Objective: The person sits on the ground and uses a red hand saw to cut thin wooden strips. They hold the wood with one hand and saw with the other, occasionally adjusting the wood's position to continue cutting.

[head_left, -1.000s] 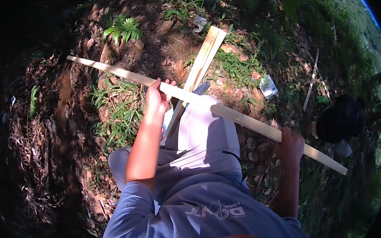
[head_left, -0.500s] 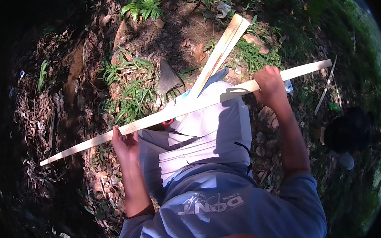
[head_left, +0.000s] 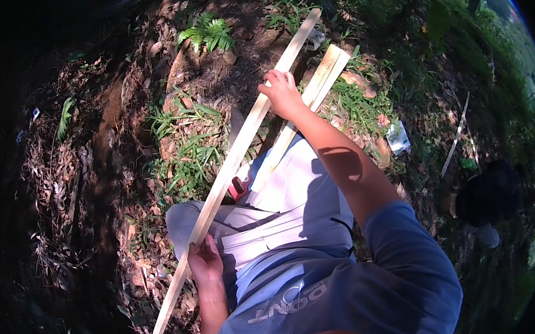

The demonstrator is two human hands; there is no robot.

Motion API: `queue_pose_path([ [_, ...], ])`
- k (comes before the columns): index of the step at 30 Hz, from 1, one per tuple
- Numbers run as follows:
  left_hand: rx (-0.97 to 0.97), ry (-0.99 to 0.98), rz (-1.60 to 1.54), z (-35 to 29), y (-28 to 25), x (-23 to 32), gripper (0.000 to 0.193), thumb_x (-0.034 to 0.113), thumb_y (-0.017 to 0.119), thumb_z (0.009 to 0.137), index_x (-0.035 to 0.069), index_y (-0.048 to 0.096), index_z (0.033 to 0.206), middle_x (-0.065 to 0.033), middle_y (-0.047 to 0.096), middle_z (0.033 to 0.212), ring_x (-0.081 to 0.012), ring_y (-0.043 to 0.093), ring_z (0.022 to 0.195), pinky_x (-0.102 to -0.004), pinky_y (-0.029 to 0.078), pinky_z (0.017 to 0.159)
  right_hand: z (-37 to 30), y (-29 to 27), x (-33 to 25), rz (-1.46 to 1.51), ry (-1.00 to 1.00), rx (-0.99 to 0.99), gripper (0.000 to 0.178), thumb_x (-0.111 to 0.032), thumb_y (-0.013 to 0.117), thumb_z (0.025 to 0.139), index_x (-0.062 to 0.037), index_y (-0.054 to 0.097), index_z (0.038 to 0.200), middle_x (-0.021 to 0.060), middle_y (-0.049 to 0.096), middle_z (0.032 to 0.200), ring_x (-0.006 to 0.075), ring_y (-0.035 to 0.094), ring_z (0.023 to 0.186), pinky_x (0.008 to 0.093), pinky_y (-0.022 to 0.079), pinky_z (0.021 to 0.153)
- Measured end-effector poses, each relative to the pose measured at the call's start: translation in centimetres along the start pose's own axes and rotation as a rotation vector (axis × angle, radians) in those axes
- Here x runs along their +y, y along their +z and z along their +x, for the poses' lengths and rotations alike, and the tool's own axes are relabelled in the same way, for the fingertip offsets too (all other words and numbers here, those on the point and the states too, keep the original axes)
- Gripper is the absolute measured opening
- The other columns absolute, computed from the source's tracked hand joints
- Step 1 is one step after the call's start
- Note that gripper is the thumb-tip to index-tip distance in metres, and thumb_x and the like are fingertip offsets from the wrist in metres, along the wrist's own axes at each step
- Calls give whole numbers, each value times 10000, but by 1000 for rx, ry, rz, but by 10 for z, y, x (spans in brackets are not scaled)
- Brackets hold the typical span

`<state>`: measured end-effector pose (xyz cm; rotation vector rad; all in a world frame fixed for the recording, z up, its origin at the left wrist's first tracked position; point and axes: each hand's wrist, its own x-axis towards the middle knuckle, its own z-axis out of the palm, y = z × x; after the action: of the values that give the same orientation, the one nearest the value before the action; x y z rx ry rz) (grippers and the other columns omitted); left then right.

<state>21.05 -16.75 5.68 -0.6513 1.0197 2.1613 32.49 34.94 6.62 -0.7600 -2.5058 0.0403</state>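
Observation:
A long, pale wooden strip (head_left: 232,167) runs slantwise across my lap, its far end up and to the right, its near end at the lower left. My right hand (head_left: 284,94) is closed round it toward the far end. Lower down, my left hand (head_left: 206,261) grips the same strip, thumb and fingers on its edges. Beside it, more pale strips (head_left: 319,85) lie bundled together, reaching from my lap toward the far ground. A red object (head_left: 239,188) shows by my legs, partly covered by the strip; its kind cannot be made out.
Leaf litter, grass and a green fern (head_left: 208,33) cover the ground around me. A white and blue packet (head_left: 397,138) lies to the right, with a thin stick (head_left: 457,134) beyond it. Farther right is a dark rounded shape (head_left: 491,193). A grey stone (head_left: 236,124) sits partly behind the strip.
The strip has swung from nearly level to a steep slant. My right hand moved far and left with it, while my left hand came nearer to my body.

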Motion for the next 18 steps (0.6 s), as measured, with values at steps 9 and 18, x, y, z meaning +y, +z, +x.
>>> queue_pose_path([
  [9, -204, 46, 701, -98, 20, 35, 382, 271, 575, 1102, -16, 620, 1350, -189, 737, 1287, -297, 747, 1125, -423, 627, 962, -16, 43, 6, -27, 122, -244, 505, -2, 732, 855, -172, 715, 1330, 130, 493, 1570, 322, 339, 1589, 664, 276, 1241],
  [18, -147, 770, 2177, -54, -3, 94, 324, 245, 747, 1013, -37, 731, 1170, -228, 740, 1059, -412, 726, 993, -502, 563, 890, -80, 61, -2, 144, 397, -5, 782, 53, 656, 874, -140, 504, 1616, 225, 310, 1722, 419, 303, 1591, 611, 267, 1251],
])
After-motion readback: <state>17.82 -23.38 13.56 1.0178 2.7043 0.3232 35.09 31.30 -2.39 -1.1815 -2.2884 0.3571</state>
